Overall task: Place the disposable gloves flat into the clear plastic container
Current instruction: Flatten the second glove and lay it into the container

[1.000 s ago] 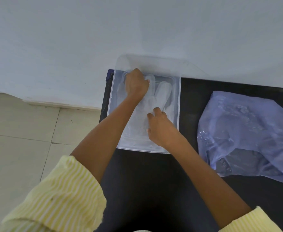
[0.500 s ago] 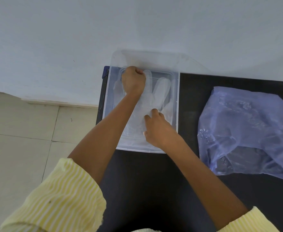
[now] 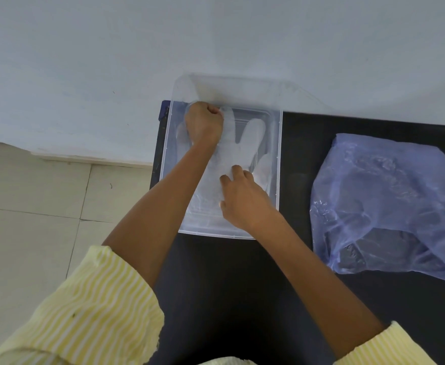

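**Translucent glove lying lengthwise in container, both hands on it**

Translucent film is what the disposable glove (image 3: 238,151) is made of; it is lying inside the clear plastic container (image 3: 279,143) on the black tabletop (image 3: 242,285), long axis running from the near rim toward the far wall, fingers pointing away. The left hand (image 3: 203,125) is reaching to the far left corner, curled into a fist over the glove's finger ends; whether it is gripping film cannot be told. The right hand (image 3: 243,200) is pressing, fingers loosely bent, on the palm section nearer the person. A blue plastic bag (image 3: 390,204) is resting well apart, to the right.
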